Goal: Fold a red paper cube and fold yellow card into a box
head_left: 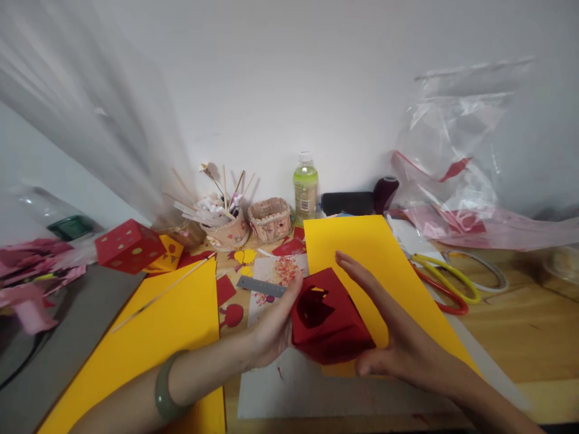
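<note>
Scissors clutter mid-right, ruler pokes out by the left hand, which I see clamped on a red box, lower centre; right hand spread wide beside it, can't tell if touching.

The red box hid fingers of the left hand.
That hand covered one end of the ruler; a yellow sheet ran past the bottom edge; print on the bottle was blurred.
</note>
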